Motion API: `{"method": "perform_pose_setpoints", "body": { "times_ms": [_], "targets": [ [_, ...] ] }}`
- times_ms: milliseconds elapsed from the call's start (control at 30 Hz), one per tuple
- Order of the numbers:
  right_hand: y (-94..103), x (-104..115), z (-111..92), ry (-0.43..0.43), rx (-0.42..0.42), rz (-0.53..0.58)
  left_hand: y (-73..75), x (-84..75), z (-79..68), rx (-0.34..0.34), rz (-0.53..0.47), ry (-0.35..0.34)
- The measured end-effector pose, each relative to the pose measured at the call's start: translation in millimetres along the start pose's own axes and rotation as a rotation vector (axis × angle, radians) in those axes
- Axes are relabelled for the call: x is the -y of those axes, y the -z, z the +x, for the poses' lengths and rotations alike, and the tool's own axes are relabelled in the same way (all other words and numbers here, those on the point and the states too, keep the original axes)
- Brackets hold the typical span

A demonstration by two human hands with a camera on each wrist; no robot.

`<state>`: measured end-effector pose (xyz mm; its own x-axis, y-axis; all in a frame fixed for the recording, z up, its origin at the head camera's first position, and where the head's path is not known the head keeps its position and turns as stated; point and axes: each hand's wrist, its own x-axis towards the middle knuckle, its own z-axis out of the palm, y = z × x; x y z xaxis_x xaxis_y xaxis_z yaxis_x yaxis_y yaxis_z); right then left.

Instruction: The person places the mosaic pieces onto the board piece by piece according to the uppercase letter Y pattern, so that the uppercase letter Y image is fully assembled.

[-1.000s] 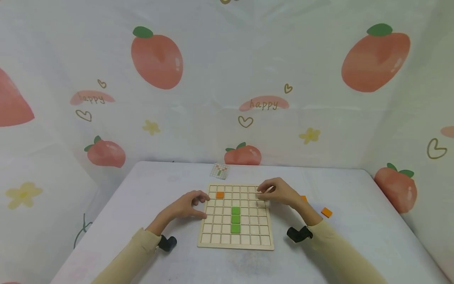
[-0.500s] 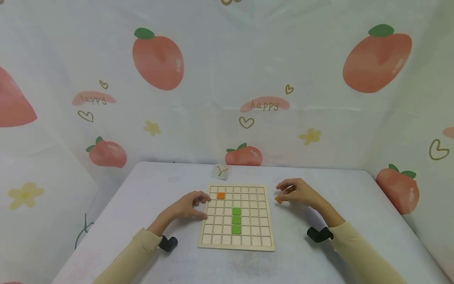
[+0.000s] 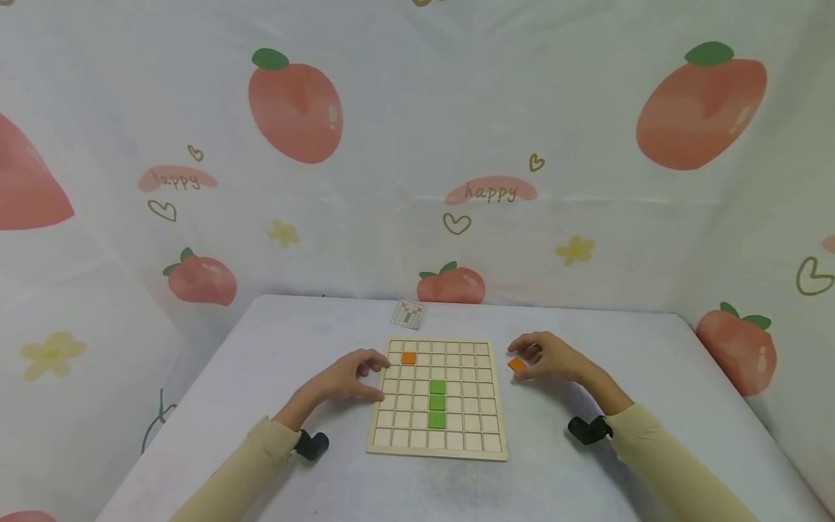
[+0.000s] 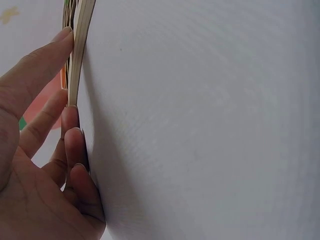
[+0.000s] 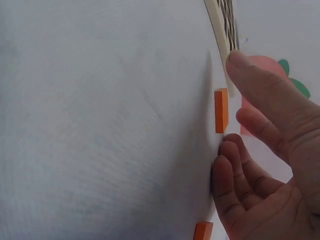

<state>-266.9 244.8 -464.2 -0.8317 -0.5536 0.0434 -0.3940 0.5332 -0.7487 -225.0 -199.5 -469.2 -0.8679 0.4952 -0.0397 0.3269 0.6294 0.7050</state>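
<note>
My left hand [image 3: 349,378] lies at the left edge of a pale wooden grid board [image 3: 417,436], its thumb and index fingertip touching the edge in the left wrist view. The board holds one orange square tile [image 3: 408,358] near its top left and a column of green tiles [image 3: 437,403] in the middle. Right of the board, my right hand [image 3: 546,357] hovers around a loose orange tile [image 3: 517,365]. The right wrist view has this tile [image 5: 221,111] on the table, between thumb and fingers without being pinched. Another orange tile [image 5: 202,231] lies near the right hand.
A small printed pattern card [image 3: 409,313] lies behind the board near the table's back edge. The white table [image 3: 339,478] meets a fruit-print curtain [image 3: 365,217] at the back. A dark wrist strap [image 3: 589,430] sits on the right arm, another strap [image 3: 312,444] on the left.
My right hand has moved right, off the board's right edge, to the loose orange tile. The orange tiles seen farther right earlier are now hidden by the arm. My left hand stays put.
</note>
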Motion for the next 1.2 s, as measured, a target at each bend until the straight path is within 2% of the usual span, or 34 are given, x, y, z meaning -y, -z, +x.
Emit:
{"method": "perform_pose_setpoints", "body": {
  "times_ms": [200,600,900,1200],
  "targets": [
    [-2.3,1.3,1.1,0.001,-0.033,-0.03,1.4,-1.8,0.1,0.001,-0.009,-0.007],
    [-6.4,7.9,1.4,-0.078,-0.05,-0.002,-0.9,-1.8,-1.4,-0.005,0.007,0.009],
    [-7.4,6.6,1.8,-0.062,-0.047,0.029,-1.0,-0.9,0.0,-0.003,-0.001,0.022],
    [-7.0,3.0,2.5,-0.009,-0.034,0.058,-0.3,1.4,0.6,-0.004,0.004,-0.015]
  ]
}}
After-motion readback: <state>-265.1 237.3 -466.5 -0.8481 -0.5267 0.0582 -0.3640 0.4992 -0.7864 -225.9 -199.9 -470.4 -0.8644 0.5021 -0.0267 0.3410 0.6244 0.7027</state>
